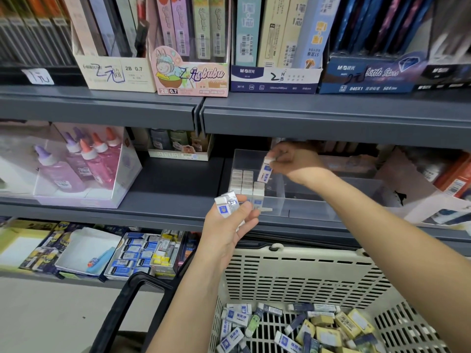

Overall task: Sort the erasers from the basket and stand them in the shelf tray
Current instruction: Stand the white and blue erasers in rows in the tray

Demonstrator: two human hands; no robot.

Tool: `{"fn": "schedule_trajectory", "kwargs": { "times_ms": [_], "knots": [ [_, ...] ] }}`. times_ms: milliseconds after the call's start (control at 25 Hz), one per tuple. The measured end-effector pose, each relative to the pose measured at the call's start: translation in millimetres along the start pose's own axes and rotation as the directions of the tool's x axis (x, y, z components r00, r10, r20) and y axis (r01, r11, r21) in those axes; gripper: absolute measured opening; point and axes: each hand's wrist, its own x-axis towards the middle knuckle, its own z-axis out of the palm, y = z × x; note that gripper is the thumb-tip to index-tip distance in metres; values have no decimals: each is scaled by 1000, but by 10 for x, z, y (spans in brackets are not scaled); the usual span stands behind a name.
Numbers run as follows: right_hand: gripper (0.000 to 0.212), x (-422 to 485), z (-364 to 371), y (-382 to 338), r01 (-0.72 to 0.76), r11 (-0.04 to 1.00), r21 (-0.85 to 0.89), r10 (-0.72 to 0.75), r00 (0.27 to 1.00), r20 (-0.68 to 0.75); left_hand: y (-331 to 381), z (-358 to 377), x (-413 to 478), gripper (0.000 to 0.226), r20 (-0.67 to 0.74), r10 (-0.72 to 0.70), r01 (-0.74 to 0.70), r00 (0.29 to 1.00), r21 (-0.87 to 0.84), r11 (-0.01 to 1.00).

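Note:
A clear plastic shelf tray (300, 207) sits on the middle shelf. Several white erasers (243, 182) stand upright in rows at its left end. My right hand (293, 161) pinches one white eraser with a blue sleeve (265, 171) by its top, holding it upright just above the tray, right of the standing rows. My left hand (229, 230) grips a small stack of the same erasers (226, 203) in front of the tray's left corner. The beige slotted basket (305, 276) below holds several loose blue-and-white and yellow erasers (305, 327).
Glue bottles in a display box (76, 169) stand left on the middle shelf. Boxes of pencil leads (191, 72) fill the upper shelf, whose edge (331, 118) overhangs the tray. Eraser boxes (142, 256) lie on the bottom shelf. The basket's black handle (122, 309) rises at lower left.

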Motion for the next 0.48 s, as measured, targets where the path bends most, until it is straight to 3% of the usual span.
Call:
{"fn": "schedule_trajectory", "kwargs": {
  "times_ms": [320, 480],
  "knots": [
    [13, 36, 289, 69, 57, 990, -131, -32, 982, 187, 23, 10, 55, 15, -92, -100, 98, 991, -26, 995],
    [20, 26, 237, 85, 59, 995, -74, -42, 976, 215, 45, 35, 37, 14, -79, -108, 106, 991, -26, 994]
  ]
}}
